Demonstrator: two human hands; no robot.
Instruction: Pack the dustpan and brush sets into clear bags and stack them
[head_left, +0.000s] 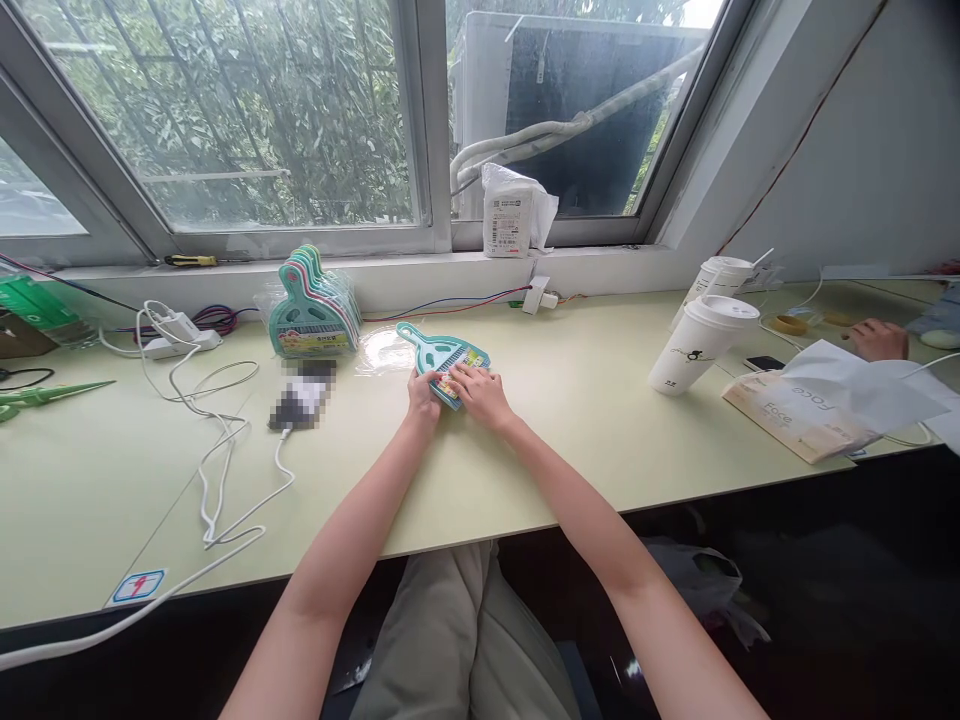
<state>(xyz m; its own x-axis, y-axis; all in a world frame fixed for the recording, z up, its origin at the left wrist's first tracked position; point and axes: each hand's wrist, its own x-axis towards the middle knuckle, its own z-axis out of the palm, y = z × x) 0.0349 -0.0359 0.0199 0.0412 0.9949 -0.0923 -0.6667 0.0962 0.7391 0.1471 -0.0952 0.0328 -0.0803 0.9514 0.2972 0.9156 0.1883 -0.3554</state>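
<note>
Gripping left hand [424, 396]: fingers closed on teal dustpan [436, 352]
Right hand [484, 394]: fingers laid across its label [472, 357], grip unclear
Stacked dustpans [311, 318]: at ten o'clock

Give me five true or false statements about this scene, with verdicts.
1. The left hand and right hand touch a teal dustpan. True.
2. The white cups stand left of the hands. False: the white cups stand right of them.
3. A white package lies on the floor. False: the white package sits on the windowsill.
4. A white cable runs to the pixelated device. True.
5. Wrapped dustpans stand left of the hands. True.
</note>
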